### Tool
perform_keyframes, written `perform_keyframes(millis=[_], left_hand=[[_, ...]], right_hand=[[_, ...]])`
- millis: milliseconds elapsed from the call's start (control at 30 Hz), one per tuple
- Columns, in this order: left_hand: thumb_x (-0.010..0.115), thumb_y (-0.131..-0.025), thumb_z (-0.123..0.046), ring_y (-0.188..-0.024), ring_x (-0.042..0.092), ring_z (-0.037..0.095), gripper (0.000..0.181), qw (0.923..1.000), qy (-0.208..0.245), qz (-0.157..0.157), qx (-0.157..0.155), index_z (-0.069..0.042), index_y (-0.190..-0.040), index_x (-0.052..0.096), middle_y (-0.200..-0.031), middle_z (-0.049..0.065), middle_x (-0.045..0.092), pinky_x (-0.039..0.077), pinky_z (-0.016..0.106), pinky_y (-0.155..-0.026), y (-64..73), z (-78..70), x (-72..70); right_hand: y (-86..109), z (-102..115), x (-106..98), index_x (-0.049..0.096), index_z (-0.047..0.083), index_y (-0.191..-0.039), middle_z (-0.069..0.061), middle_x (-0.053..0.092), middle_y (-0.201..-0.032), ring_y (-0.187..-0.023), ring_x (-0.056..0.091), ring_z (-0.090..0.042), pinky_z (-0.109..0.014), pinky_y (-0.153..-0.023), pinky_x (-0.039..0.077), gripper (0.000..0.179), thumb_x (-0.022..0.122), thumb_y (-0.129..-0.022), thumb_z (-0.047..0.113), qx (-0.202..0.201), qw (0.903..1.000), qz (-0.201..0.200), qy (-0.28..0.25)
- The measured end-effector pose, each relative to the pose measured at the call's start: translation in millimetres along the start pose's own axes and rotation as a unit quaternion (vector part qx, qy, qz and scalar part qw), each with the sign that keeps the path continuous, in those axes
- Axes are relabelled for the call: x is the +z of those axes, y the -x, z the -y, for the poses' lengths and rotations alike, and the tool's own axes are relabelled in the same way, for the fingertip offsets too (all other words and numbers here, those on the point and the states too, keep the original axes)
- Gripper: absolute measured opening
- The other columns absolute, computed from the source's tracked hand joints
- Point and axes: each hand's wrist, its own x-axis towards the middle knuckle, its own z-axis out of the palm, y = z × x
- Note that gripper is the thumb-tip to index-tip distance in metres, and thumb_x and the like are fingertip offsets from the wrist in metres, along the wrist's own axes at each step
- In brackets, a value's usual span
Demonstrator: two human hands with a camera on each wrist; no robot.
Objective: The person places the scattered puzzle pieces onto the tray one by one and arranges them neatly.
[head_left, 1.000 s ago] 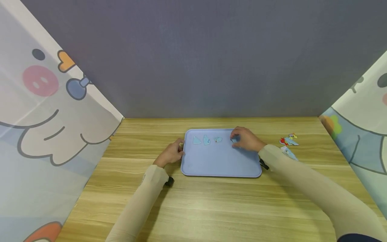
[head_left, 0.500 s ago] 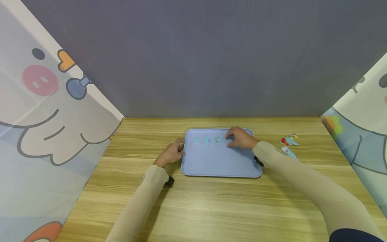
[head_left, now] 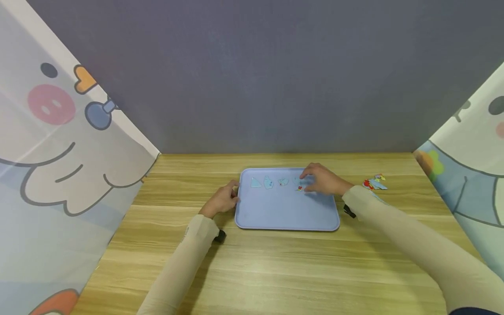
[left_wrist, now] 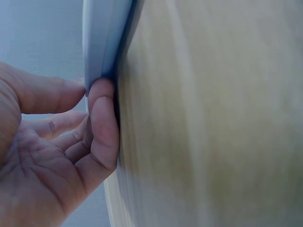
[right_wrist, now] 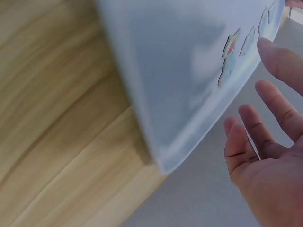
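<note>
On the pale blue tray (head_left: 271, 215) several light-blue flat puzzle pieces lie in a row along the far side. The rightmost piece (right_wrist: 227, 70) has a red and yellow patch at one end. My right hand (head_left: 323, 180) is just right of that piece, fingers spread and apart from it, holding nothing. At the tray's left edge, my left hand (head_left: 220, 200) pinches the rim; the left wrist view shows the thumb on top and a curled finger (left_wrist: 104, 123) beneath.
A small pile of colourful puzzle pieces (head_left: 375, 183) lies on the wooden table (head_left: 275, 271) right of the tray, partly behind the right sleeve (head_left: 397, 232). A grey panel (head_left: 275, 87) stands behind the table, with cartoon-printed sheets (head_left: 59, 183) at the sides.
My right hand shifted left with a blue puzzle piece, set it at the row's right end, then let go and drew back right. The left hand has stayed on the rim.
</note>
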Motion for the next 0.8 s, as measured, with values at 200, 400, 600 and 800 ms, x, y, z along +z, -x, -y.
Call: perform_keyframes(millis=[200, 400, 600, 800], left_hand=[[0.058, -0.092, -0.002, -0.071, 0.060, 0.018, 0.048, 1.0000, -0.004, 0.001, -0.006, -0.004, -0.136, 0.039, -0.091, 0.012, 0.059, 0.050, 0.031, -0.063, 0.5, -1.4, -0.8], [0.058, -0.091, -0.002, -0.070, 0.060, 0.018, 0.048, 1.0000, -0.007, 0.000, 0.002, -0.004, -0.135, 0.039, -0.090, 0.011, 0.060, 0.050, 0.031, -0.062, -0.2, -0.6, 1.3], [0.058, -0.091, -0.001, -0.070, 0.060, 0.018, 0.048, 0.9999, -0.008, -0.006, 0.006, -0.005, -0.135, 0.040, -0.089, 0.011, 0.059, 0.050, 0.031, -0.063, 0.9, -0.6, 1.8], [0.058, -0.091, -0.002, -0.072, 0.060, 0.018, 0.047, 0.9999, -0.012, -0.004, 0.006, -0.004, -0.135, 0.039, -0.091, 0.011, 0.060, 0.050, 0.031, -0.064, 1.7, -2.0, 1.3]], right_hand=[[16.5, -7.2, -16.8, 0.066, 0.000, -0.110, -0.011, 0.057, -0.112, -0.108, 0.049, -0.035, -0.050, -0.091, 0.039, 0.038, 0.080, -0.075, 0.010, 0.014, 0.9999, -0.002, -0.007], [38.1, -16.0, -35.5, 0.065, 0.000, -0.111, -0.014, 0.055, -0.117, -0.113, 0.047, -0.036, -0.053, -0.091, 0.039, 0.037, 0.077, -0.077, 0.007, 0.028, 0.9996, -0.007, -0.002], [64.4, -30.8, -43.8, 0.064, -0.002, -0.111, -0.018, 0.056, -0.115, -0.108, 0.051, -0.039, -0.053, -0.086, 0.043, 0.037, 0.077, -0.077, 0.004, 0.036, 0.9989, -0.028, 0.014], [91.2, -42.0, -50.5, 0.063, -0.004, -0.110, -0.020, 0.057, -0.113, -0.104, 0.053, -0.041, -0.055, -0.085, 0.042, 0.037, 0.077, -0.076, 0.004, 0.045, 0.9980, -0.032, 0.031]])
